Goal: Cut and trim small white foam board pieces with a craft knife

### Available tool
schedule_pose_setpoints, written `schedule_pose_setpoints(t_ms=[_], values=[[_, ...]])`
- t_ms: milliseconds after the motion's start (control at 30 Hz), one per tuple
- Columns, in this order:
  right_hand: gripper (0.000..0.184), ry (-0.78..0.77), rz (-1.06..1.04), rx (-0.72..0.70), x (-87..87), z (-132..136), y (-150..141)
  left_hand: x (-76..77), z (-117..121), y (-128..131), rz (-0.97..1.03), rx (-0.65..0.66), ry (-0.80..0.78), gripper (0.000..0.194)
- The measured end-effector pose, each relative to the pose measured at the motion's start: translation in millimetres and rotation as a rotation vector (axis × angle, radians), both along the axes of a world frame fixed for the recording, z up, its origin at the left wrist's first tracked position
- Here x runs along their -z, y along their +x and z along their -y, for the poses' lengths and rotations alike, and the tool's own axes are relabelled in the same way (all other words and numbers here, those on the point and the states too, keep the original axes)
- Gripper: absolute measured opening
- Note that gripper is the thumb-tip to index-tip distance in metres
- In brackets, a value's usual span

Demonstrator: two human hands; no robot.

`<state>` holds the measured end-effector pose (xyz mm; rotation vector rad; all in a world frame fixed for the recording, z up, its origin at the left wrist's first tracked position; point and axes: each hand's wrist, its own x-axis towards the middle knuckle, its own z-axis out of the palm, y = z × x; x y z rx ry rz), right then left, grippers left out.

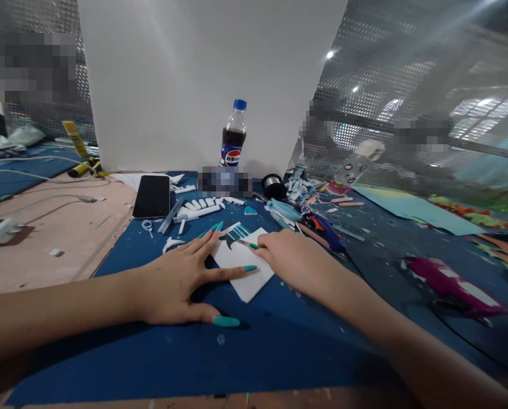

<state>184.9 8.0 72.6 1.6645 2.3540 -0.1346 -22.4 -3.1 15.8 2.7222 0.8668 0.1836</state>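
Observation:
A white sheet point(249, 287), perhaps foam board, lies at an angle on the blue mat. My left hand point(177, 278) rests on its left side, open, fingers spread, with long teal nails. At the sheet's upper end are a teal grid-patterned piece point(239, 230) and a dark curved shape point(229, 242); whether they are printed or separate I cannot tell. My right hand point(286, 253) is closed over the sheet's right side. From its fingertips a thin, pale, blade-like tool point(244, 242) points left toward the dark shape; the rest of it is hidden in the fist.
Behind the sheet stand a cola bottle point(233, 139) and a wire spool point(273, 186) among white foam scraps point(200, 211). A phone point(152, 196) lies left. Rightward are a blue glue gun point(326, 230), a magenta corded tool point(458, 287) and light-blue paper point(420, 213).

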Motion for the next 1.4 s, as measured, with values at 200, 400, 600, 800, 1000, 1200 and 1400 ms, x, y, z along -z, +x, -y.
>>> schedule_pose_setpoints(t_ms=[200, 400, 600, 800, 1000, 1200, 1400], values=[[0.017, 0.09, 0.061, -0.038, 4.1, -1, -4, 4.8, 1, -1, 0.069, -0.007, 0.013, 0.065], [0.019, 0.168, 0.092, -0.023, 4.2, 13, -13, 2.0, 3, 2, 0.003, -0.026, 0.001, 0.065], [0.022, 0.163, 0.087, 0.022, 7.9, 22, -16, 3.8, 2, 1, 0.033, -0.017, 0.032, 0.065], [0.023, 0.156, 0.121, 0.077, 10.0, 24, -15, 1.7, 2, 1, 0.001, -0.034, 0.012, 0.064], [0.018, 0.231, 0.103, 0.041, 12.8, 23, -13, 2.7, 1, 1, 0.009, -0.024, -0.01, 0.063], [0.018, 0.245, 0.089, 0.019, 16.1, 23, -12, 1.3, 1, 2, -0.014, -0.036, -0.024, 0.063], [0.018, 0.23, 0.09, 0.023, 14.9, 21, -14, 2.0, 1, 2, -0.006, -0.03, -0.018, 0.063]])
